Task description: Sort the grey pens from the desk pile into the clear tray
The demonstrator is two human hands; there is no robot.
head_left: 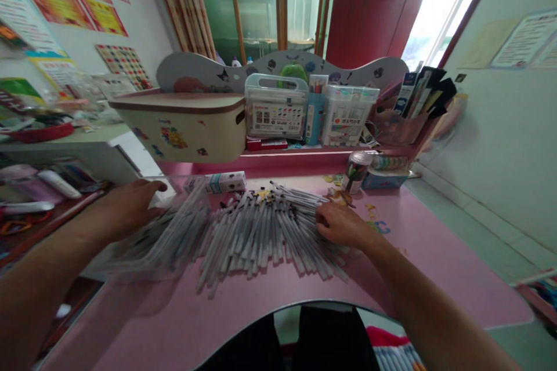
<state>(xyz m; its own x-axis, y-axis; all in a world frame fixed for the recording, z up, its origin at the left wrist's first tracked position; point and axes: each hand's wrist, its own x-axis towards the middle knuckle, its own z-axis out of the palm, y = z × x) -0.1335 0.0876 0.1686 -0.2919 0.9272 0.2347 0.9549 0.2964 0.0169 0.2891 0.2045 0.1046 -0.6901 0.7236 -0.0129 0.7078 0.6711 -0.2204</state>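
Observation:
A large heap of slim, whitish pens (265, 237) with dark ends lies fanned out on the pink desk. At the heap's right side my right hand (343, 225) is closed, its curled fingers around the ends of some pens; how many is hidden. My left hand (134, 208) grips the left side of a clear plastic box (161, 249), which is blurred and looks tilted toward the heap. More greyish pens show through its wall. Part of the left hand's fingers is hidden by the box. Behind the heap lies a small white carton (226, 182).
On the desk's raised shelf stand a cream lidded bin (187, 133), a clear carry case (276, 110), a blue pencil tube (313, 119), a marker box (348, 116) and a pink holder (400, 127). A clear jar (355, 173) stands beside a blue box (385, 178).

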